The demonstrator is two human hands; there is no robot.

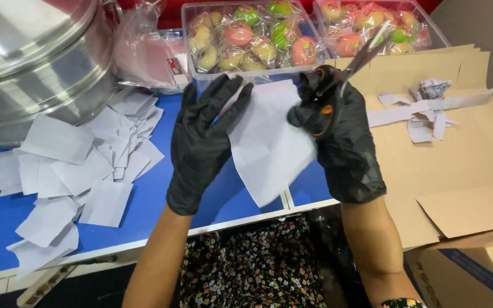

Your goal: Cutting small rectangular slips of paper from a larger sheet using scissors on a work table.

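Both my hands wear black gloves. My left hand (203,140) holds the left edge of a white paper sheet (269,142) above the blue table (161,194), with its fingers laid over the sheet's top corner. My right hand (340,134) grips black-handled scissors (338,82) with an orange inner ring, blades pointing up and to the right, slightly apart. The same hand touches the sheet's right edge.
Several cut white paper squares (75,165) lie piled on the table's left. A large steel steamer (35,63) stands at the back left. Two clear boxes of wrapped colourful buns (246,37) sit behind. Flattened cardboard (457,148) with paper scraps (423,111) lies on the right.
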